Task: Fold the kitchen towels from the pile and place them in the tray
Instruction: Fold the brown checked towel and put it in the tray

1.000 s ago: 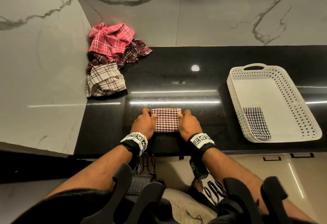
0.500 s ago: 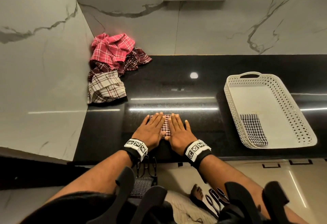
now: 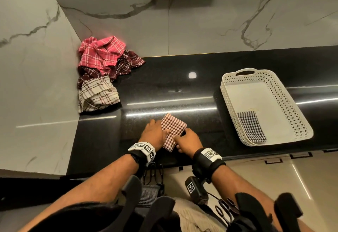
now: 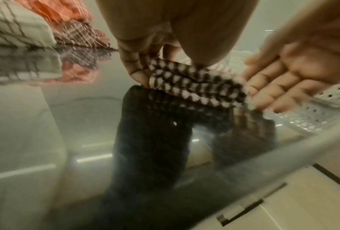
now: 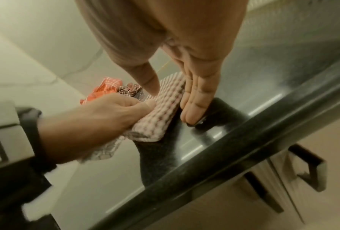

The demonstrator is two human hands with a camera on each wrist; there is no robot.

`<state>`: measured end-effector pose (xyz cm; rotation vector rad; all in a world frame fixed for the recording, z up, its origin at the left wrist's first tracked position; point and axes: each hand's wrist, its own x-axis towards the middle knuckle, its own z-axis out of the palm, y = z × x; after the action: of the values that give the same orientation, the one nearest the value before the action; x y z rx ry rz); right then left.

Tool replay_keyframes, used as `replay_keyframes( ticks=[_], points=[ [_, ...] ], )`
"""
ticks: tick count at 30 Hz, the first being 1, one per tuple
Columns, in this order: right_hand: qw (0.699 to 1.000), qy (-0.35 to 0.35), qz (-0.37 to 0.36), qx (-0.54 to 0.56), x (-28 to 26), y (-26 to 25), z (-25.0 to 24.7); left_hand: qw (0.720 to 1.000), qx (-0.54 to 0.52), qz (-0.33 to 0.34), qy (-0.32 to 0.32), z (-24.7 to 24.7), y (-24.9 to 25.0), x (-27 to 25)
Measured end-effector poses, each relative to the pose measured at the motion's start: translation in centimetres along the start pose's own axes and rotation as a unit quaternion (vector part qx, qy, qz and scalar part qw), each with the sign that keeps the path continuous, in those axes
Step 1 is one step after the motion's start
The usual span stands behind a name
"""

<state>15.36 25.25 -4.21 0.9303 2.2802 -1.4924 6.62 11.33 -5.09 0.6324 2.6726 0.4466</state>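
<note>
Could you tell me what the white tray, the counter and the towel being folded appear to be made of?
The tray looks like matte moulded plastic, from its perforated walls and cut-out handle. The counter looks like polished dark stone, perhaps granite: speckled, with mirror-like reflections. The checked towel looks like soft woven cloth, probably cotton, with a bumpy weave.

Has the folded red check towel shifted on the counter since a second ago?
Yes. The red check towel has turned from square with the counter edge to slanted, its far end toward the white tray.
</note>
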Motion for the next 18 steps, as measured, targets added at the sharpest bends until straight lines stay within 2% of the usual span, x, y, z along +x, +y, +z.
replay_keyframes(
  ticks=[5, 10, 14, 16, 18],
  points=[
    [0.991, 0.043, 0.005, 0.127, -0.2, 0.1, -1.0, 0.992, -0.126, 0.012, -0.011, 1.7, 1.7, -0.2],
    [0.983, 0.022, -0.030, 0.181, -1.7, 1.0, -5.0, 0.965, -0.251, 0.008, -0.075, 1.2, 3.9, -0.3],
    [0.978, -0.022, -0.081, 0.191, -2.9, 1.9, -10.3, 0.928, -0.366, -0.002, -0.077, 0.0, 7.5, 1.5],
    [0.973, -0.036, -0.090, 0.211, -3.5, 2.6, -13.4, 0.891, -0.433, -0.002, -0.135, -1.0, 10.3, 2.9],
    [0.971, -0.030, -0.096, 0.218, -4.1, 3.3, -16.7, 0.846, -0.481, 0.042, -0.228, -2.1, 13.6, 4.3]
  ],
)
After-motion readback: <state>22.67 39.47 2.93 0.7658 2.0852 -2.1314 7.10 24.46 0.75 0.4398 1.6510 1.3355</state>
